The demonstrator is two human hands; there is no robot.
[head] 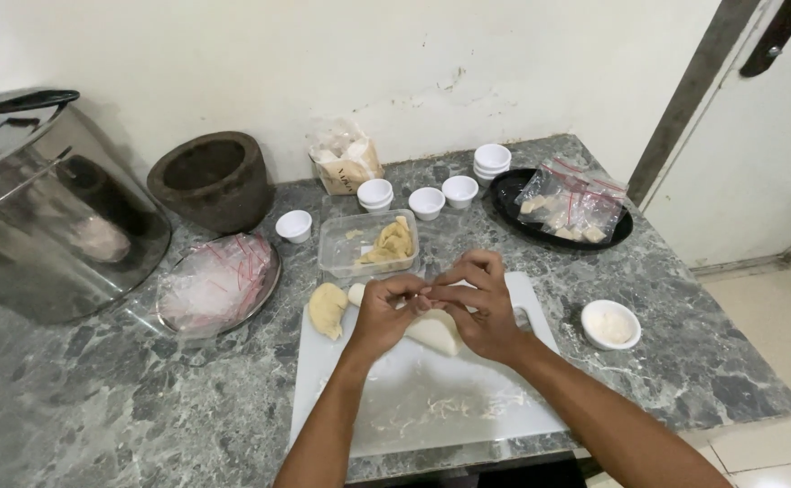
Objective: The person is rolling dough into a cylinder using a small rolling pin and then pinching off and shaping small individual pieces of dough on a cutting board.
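Observation:
My left hand (380,314) and my right hand (477,303) meet over a white cutting board (413,398), fingertips pinched together on the upper edge of a pale folded piece of dough (436,332). A yellowish lump of dough (327,309) lies on the board just left of my left hand, with a small white lump (355,294) beside it. Behind the hands stands a clear plastic tub (341,258) holding yellow filling (389,243).
Several small white cups (427,201) stand behind the tub. At right, a white bowl of flour (610,324) and a black plate with zip bags (572,201). At left, a metal plate of empty bags (219,280), a stone mortar (213,179), a large steel pot (47,208). Counter edge lies right.

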